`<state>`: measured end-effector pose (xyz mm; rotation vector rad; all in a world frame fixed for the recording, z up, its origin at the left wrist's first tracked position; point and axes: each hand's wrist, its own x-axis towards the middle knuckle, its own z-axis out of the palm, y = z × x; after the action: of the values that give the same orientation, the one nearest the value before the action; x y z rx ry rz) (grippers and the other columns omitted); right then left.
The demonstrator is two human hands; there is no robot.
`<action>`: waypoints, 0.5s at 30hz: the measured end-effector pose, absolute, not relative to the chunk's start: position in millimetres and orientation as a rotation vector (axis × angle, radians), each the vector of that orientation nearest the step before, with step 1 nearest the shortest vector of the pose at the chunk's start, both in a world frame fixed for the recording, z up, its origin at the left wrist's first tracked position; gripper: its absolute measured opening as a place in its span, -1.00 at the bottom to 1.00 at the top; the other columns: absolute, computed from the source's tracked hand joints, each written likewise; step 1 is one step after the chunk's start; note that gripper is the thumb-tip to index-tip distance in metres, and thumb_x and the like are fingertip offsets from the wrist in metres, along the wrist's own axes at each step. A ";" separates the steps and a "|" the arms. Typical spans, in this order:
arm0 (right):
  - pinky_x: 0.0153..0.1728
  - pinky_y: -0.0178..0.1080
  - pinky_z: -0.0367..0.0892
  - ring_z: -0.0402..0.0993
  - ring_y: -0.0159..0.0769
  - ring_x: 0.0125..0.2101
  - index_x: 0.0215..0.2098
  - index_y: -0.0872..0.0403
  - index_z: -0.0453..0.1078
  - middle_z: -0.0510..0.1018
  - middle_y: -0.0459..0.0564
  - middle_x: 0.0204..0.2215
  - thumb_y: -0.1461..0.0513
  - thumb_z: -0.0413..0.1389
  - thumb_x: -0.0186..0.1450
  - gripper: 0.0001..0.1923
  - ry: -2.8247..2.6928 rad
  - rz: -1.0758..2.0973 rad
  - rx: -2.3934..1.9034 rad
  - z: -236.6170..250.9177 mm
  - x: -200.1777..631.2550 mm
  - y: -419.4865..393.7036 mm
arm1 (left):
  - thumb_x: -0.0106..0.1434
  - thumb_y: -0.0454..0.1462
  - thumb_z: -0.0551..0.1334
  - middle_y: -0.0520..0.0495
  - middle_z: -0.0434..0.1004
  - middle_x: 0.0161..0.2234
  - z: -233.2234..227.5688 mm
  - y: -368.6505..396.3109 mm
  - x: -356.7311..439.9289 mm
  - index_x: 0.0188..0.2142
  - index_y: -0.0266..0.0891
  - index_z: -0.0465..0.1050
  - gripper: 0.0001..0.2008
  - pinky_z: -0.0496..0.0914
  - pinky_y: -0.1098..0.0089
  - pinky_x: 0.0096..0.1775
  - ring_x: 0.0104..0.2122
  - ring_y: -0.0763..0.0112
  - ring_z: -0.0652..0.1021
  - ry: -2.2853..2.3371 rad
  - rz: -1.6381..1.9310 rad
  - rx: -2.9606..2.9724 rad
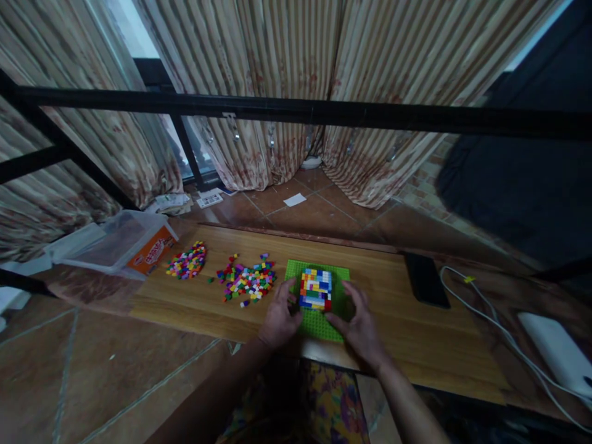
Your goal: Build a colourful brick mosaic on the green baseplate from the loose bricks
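A rectangular block of small toy bricks [316,288] in white, blue, yellow, red and orange sits on a green studded baseplate [321,327]. My left hand [280,317] is at the baseplate's left side, fingers bent and thumb apart near the block's lower left corner. On the other side, my right hand [361,320] has its fingers spread over the baseplate, and its thumb points at the red brick in the block's lower right corner. Whether either thumb touches the bricks is hard to make out. No loose brick is plainly visible in either hand.
Loose bricks lie in a scattered pile [250,282] and a smaller heap [187,262] on the wooden board [393,345]. A clear plastic box [115,240] with an orange label stands far left. Rightward lie a black phone [426,280], white cable [504,333] and white device [557,351].
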<state>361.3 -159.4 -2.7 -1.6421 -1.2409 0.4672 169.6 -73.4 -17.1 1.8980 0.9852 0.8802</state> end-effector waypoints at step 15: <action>0.06 0.01 0.09 0.25 -0.01 0.08 0.09 0.14 0.29 0.39 0.24 0.05 0.02 -0.15 0.38 -0.52 -1.658 0.083 -2.190 16.9 332.8 -26.9 | -0.02 -0.54 0.05 -0.16 0.35 0.10 -26.5 -74.1 163.6 0.19 -0.18 0.13 -0.27 0.40 0.19 0.03 0.01 0.32 0.45 0.834 0.833 1.572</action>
<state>332.8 -26.9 16.9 -2.1904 -1.6585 0.0829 163.6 -74.1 -26.5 1.5721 0.8342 0.8328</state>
